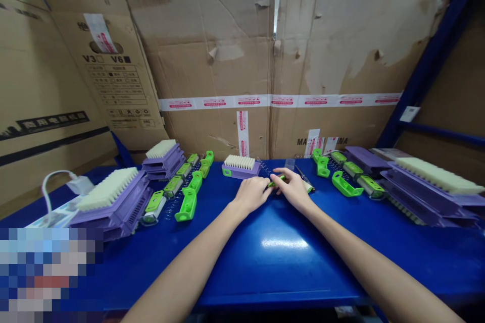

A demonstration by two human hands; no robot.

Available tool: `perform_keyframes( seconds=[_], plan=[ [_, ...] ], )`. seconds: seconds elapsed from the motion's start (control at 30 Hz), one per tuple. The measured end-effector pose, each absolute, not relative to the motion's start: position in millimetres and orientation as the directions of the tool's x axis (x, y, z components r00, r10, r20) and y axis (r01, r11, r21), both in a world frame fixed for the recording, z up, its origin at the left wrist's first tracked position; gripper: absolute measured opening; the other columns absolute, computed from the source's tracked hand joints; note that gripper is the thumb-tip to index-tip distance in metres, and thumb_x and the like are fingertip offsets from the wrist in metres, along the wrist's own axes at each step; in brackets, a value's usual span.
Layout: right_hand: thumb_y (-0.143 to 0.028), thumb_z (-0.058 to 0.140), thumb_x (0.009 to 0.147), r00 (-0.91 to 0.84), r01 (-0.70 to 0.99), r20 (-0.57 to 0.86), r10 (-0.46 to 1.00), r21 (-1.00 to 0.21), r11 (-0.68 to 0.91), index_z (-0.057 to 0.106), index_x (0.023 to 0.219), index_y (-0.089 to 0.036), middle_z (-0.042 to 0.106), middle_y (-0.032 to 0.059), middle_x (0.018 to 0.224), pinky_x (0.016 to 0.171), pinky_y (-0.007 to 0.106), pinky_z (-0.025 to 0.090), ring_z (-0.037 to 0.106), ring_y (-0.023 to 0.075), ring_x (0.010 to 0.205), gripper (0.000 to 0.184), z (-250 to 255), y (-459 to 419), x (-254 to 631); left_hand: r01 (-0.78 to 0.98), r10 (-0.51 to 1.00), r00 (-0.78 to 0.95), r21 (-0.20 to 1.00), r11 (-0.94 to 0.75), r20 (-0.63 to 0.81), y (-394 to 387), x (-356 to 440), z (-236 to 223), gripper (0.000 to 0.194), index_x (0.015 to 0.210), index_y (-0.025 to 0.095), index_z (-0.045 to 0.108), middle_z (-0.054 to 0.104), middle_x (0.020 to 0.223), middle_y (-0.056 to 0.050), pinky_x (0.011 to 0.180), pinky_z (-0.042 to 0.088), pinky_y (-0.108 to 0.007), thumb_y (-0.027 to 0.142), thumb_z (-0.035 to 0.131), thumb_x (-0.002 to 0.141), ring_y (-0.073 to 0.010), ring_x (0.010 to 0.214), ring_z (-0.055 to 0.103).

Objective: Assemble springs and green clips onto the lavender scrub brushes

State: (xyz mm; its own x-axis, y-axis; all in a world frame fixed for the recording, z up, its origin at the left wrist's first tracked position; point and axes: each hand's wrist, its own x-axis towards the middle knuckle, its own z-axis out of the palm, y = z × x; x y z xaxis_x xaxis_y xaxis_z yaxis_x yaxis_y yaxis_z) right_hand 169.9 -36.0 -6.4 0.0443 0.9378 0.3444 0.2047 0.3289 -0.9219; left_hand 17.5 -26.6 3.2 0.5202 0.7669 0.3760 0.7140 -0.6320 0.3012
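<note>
My left hand (251,194) and my right hand (294,190) meet above the middle of the blue table. Between them is a small green plastic part (278,179), pinched by the fingers of both and largely covered by them. Just behind my left hand lies a purple block with cream bristle-like rows and a green end (241,164). A thin coil spring (266,166) rests near the fingertips. Beyond my right hand is a dark, slim pen-like tool (302,173), partly hidden.
Purple cream-topped stacks stand at left (113,197) and right (432,186). Green brackets (187,204), (345,185) and green-and-metal latch-like pieces (174,186) form rows beside them. A white plug with a cable (80,184) lies at far left. Cardboard sheets (212,65) wall the back.
</note>
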Motion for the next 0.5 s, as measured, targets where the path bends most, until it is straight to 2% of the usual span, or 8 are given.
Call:
perform_keyframes(
  seconds=[0.1,0.23,0.33,0.4,0.5],
  plan=[
    [-0.046,0.063,0.072,0.032,0.219,0.340,0.940,-0.920,0.326,0.058,0.101,-0.015,0.061,0.0016,0.069,0.048,0.027,0.052,0.059,0.0143,0.057,0.043,-6,-37,170,0.729,0.735,0.567,0.188,-0.658,0.372,-26,17,4,0.024,0.086,0.017,0.063,0.064,0.085,-0.010,0.073,0.041,-0.030,0.032,0.044,0.089,-0.0227,0.083,0.059],
    [-0.045,0.064,0.072,-0.013,0.214,0.305,0.952,-0.929,0.301,0.056,0.106,-0.015,0.063,0.0029,0.073,0.053,0.029,0.054,0.061,0.0159,0.063,0.046,-6,-36,171,0.752,0.725,0.570,0.112,-0.650,0.386,-24,14,5,0.026,0.087,0.017,0.062,0.062,0.087,-0.011,0.074,0.041,-0.030,0.030,0.041,0.091,-0.0231,0.088,0.057],
    [-0.044,0.066,0.070,0.033,0.236,0.351,0.936,-0.913,0.334,0.058,0.104,-0.016,0.064,0.0043,0.078,0.059,0.031,0.053,0.061,0.0163,0.065,0.045,-7,-33,174,0.760,0.703,0.569,0.053,-0.647,0.427,-22,11,8,0.023,0.092,0.017,0.061,0.061,0.092,-0.012,0.074,0.043,-0.031,0.034,0.046,0.089,-0.0252,0.095,0.054],
    [-0.043,0.068,0.068,0.099,0.285,0.404,0.909,-0.887,0.364,0.059,0.104,-0.016,0.065,0.0051,0.082,0.063,0.032,0.053,0.061,0.0166,0.067,0.046,-8,-31,177,0.775,0.684,0.562,-0.005,-0.632,0.465,-20,7,9,0.025,0.100,0.016,0.060,0.060,0.101,-0.014,0.078,0.043,-0.034,0.035,0.051,0.086,-0.0276,0.102,0.051],
    [-0.042,0.071,0.065,0.164,0.334,0.460,0.873,-0.858,0.390,0.059,0.107,-0.016,0.065,0.0047,0.081,0.069,0.033,0.051,0.061,0.0175,0.070,0.051,-6,-28,183,0.832,0.672,0.499,-0.084,-0.549,0.548,-12,-3,8,0.042,0.117,0.014,0.053,0.050,0.124,-0.017,0.093,0.037,-0.041,0.034,0.058,0.081,-0.0313,0.116,0.043]
  ],
)
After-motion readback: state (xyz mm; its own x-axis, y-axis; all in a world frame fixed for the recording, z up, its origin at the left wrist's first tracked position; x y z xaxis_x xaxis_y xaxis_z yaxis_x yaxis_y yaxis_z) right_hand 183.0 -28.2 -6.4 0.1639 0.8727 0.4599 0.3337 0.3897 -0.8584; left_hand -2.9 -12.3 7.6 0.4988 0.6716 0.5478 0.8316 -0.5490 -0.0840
